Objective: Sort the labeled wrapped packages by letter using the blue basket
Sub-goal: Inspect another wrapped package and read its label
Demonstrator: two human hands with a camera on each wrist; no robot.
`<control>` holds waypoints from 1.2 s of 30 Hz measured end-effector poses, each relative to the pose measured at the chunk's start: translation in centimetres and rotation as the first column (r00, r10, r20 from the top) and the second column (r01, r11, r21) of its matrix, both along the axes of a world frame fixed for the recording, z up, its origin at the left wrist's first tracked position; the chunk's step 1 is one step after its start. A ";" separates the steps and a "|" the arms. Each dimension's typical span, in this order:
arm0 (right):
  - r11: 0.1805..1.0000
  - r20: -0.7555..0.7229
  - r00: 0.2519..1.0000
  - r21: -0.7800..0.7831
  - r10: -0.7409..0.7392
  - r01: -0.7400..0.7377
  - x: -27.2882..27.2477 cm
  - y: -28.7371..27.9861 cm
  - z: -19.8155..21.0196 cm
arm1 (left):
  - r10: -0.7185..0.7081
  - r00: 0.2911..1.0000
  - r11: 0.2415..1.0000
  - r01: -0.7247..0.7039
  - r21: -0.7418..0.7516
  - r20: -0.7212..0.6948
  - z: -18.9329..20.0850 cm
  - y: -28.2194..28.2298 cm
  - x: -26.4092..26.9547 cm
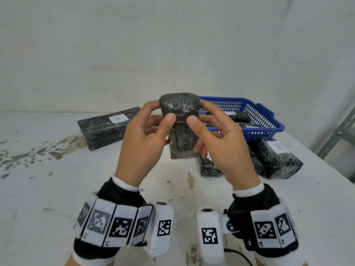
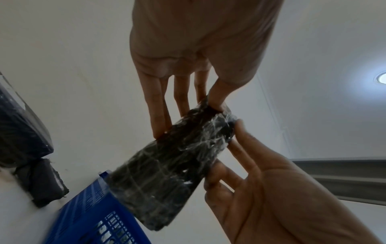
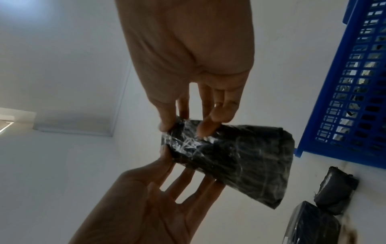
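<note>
Black block-shaped package [image 1: 180,127] held upright — wrapped in glossy, crinkled clear plastic film with white creases catching light. Long black package marked A [image 1: 109,129] and black package marked B [image 1: 278,160]: same shiny film, matt white paper labels. Blue basket [image 1: 269,120] of smooth moulded plastic, perforated lattice walls. White table [image 1: 57,189] — matt, rough, paint worn into dark chipped patches. Grey angle bracket [image 1: 338,137] of dull metal. Wristbands [image 1: 123,192] of soft black and white cloth.

Handwritten "A" on white label [image 1: 118,118] atop long black wrapped package [image 1: 107,130] at table's left, handwritten "B" on white label [image 1: 279,146] atop black wrapped package [image 1: 276,157] beside blue basket [image 1: 255,120], basket labels illegible
</note>
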State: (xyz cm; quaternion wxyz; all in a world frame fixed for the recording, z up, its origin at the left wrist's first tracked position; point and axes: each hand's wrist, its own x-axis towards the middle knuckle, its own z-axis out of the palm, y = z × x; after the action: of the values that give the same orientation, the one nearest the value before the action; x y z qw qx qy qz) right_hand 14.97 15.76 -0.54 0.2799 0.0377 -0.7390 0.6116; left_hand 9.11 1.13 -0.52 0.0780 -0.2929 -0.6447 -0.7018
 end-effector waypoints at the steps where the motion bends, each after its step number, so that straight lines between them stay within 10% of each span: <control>1: 1.000 0.005 1.000 -0.005 0.002 -0.002 0.0 0.0 0.0 | 0.003 1.000 1.000 -0.003 -0.004 -0.010 0.0 0.0 -0.1; 19: 0.996 -0.075 0.997 -0.085 0.002 -0.008 -0.1 -0.6 0.1 | -0.090 0.996 0.991 0.091 0.097 -0.014 0.3 0.4 0.9; 36: 0.983 -0.063 0.991 -0.135 0.120 -0.128 -0.1 -0.2 -0.1 | -0.179 0.946 0.978 0.142 0.151 0.270 0.2 0.3 0.1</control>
State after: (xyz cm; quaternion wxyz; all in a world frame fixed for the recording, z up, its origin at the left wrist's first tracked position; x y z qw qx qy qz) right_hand 14.87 15.56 -0.67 0.2634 0.0810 -0.6829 0.6765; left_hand 9.22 1.45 -0.37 -0.0535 -0.2357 -0.5763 -0.7807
